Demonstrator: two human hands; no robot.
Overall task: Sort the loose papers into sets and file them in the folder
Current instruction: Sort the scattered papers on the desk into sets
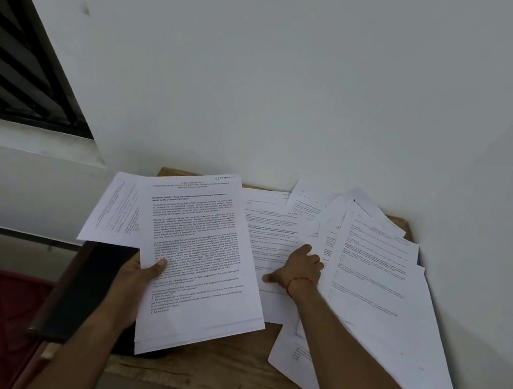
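Sorting is under way, judging by the layout: the left hand (140, 272) pinches a gathered set of sheets (197, 261), thumb on top, while the right hand (299, 270) lies spread flat on the loose papers (375, 275) fanned across the right of the wooden table (224, 376). The next move probably calls for sliding one matching page free of its overlapping neighbours. A dark folder (86, 289) lies near left, partly under the held set.

Loose papers (375, 275) are lying spread across the tabletop (224, 376) on the right; a folder (86, 289) is lying at its left edge.
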